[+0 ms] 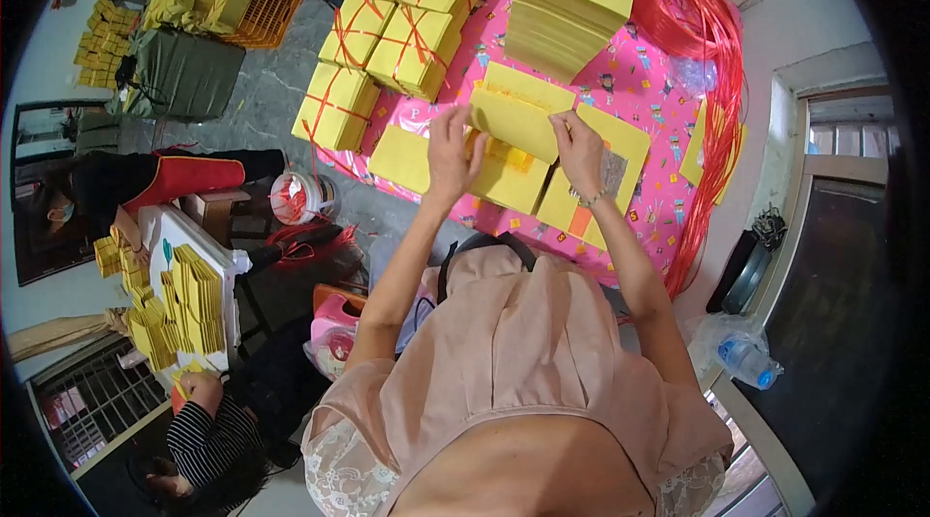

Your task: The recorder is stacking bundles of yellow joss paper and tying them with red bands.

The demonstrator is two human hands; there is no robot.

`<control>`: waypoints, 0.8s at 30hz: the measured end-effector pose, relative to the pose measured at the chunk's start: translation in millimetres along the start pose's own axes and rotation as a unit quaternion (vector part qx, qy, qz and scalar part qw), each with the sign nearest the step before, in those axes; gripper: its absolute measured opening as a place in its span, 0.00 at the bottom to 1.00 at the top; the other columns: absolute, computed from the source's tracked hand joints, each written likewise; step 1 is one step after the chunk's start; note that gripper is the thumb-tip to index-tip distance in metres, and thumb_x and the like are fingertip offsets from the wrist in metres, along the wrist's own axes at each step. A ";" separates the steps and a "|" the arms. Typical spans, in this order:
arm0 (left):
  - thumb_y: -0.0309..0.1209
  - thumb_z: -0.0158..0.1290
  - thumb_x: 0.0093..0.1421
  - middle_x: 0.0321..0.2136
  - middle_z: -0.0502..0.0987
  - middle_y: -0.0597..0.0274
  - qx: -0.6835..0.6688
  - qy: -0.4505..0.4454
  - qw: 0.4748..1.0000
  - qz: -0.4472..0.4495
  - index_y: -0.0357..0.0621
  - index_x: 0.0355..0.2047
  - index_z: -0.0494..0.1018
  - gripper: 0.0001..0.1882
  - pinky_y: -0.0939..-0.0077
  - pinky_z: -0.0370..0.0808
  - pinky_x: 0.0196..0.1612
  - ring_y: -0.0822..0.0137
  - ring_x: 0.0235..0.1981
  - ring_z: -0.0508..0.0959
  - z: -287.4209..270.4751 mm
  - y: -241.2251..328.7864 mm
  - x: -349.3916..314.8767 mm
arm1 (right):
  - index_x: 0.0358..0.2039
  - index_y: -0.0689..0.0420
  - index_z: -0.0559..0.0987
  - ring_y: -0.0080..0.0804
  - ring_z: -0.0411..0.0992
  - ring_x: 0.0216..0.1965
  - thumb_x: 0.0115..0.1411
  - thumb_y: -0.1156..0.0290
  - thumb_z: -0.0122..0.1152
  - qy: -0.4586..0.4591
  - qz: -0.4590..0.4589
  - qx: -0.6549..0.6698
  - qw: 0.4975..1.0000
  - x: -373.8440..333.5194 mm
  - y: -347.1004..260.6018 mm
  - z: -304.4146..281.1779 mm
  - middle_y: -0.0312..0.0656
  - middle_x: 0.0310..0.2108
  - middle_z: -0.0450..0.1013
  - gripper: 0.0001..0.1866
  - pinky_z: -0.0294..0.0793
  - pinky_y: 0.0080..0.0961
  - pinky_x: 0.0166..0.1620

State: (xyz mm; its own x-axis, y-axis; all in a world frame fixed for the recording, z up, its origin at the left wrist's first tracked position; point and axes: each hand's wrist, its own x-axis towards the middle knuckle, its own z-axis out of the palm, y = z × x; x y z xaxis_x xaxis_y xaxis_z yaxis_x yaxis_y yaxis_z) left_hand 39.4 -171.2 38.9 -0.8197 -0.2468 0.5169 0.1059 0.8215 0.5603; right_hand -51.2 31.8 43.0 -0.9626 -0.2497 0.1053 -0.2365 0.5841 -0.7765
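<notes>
A folded yellow paper piece stands raised over the yellow papers lying on the pink patterned table cover. My right hand, with a bracelet at the wrist, pinches its right edge. At its left edge is my left hand, thumb apart from the raised fingers, fingertips close to the paper. Beneath my hands lies a yellow paper stack with an orange band. To its left is another flat yellow paper; to its right, a yellow sheet bears a grey patch and an orange mark.
Yellow bundles tied with red string stand at the table's left. A tall yellow stack rises at the back. Red plastic string hangs along the right edge. Two people work at a white table on the left, near a white bucket.
</notes>
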 end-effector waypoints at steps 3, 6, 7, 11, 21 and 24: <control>0.30 0.59 0.54 0.52 0.67 0.43 -0.023 -0.112 0.993 0.035 0.45 0.58 0.65 0.30 0.55 0.68 0.53 0.45 0.53 0.68 16.9 8.9 -6.3 | 0.33 0.57 0.78 0.47 0.75 0.29 0.63 0.62 0.56 0.008 0.010 -0.009 1.000 25.8 14.2 4.0 0.48 0.26 0.75 0.11 0.72 0.38 0.32; 0.35 0.58 0.55 0.58 0.62 0.42 0.053 -0.164 0.981 0.094 0.55 0.61 0.63 0.32 0.52 0.64 0.59 0.41 0.58 0.63 27.8 22.9 -1.0 | 0.34 0.57 0.78 0.48 0.75 0.32 0.63 0.61 0.56 0.027 -0.009 -0.033 0.999 42.2 36.7 13.0 0.48 0.30 0.75 0.12 0.72 0.40 0.34; 0.42 0.56 0.57 0.63 0.55 0.41 0.050 -0.205 0.975 0.070 0.62 0.64 0.60 0.34 0.47 0.57 0.63 0.37 0.62 0.57 33.4 20.1 -1.2 | 0.34 0.58 0.78 0.48 0.75 0.34 0.63 0.61 0.55 0.037 -0.037 -0.041 0.998 46.4 36.8 14.4 0.48 0.32 0.75 0.13 0.72 0.41 0.35; 0.48 0.53 0.59 0.65 0.51 0.37 0.066 -0.237 0.968 0.054 0.61 0.65 0.58 0.35 0.43 0.52 0.64 0.35 0.64 0.53 47.2 11.0 -6.0 | 0.34 0.57 0.77 0.49 0.75 0.36 0.63 0.60 0.55 0.020 -0.020 -0.073 0.997 52.1 38.0 17.3 0.48 0.34 0.75 0.13 0.72 0.42 0.36; 0.49 0.52 0.58 0.63 0.55 0.39 0.058 -0.261 0.963 0.039 0.56 0.65 0.58 0.36 0.40 0.51 0.64 0.35 0.65 0.51 54.2 11.3 -6.3 | 0.36 0.59 0.73 0.50 0.75 0.34 0.65 0.59 0.52 0.013 -0.032 -0.133 0.991 56.3 39.8 19.1 0.50 0.33 0.75 0.14 0.74 0.44 0.34; 0.50 0.52 0.58 0.63 0.54 0.39 0.052 -0.255 0.965 0.040 0.52 0.64 0.59 0.36 0.40 0.51 0.64 0.35 0.65 0.51 51.4 11.1 -8.2 | 0.35 0.60 0.72 0.51 0.75 0.33 0.65 0.59 0.52 0.011 -0.036 -0.140 0.989 56.5 35.1 17.6 0.50 0.32 0.75 0.15 0.74 0.44 0.33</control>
State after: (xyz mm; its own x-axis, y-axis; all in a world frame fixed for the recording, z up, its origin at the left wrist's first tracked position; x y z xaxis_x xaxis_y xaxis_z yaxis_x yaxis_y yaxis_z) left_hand 18.4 -133.6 7.6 -0.9845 0.0833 0.1546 0.1452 0.8810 0.4504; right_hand -111.6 24.6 10.7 -0.9436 -0.2838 0.1708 -0.3298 0.7573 -0.5637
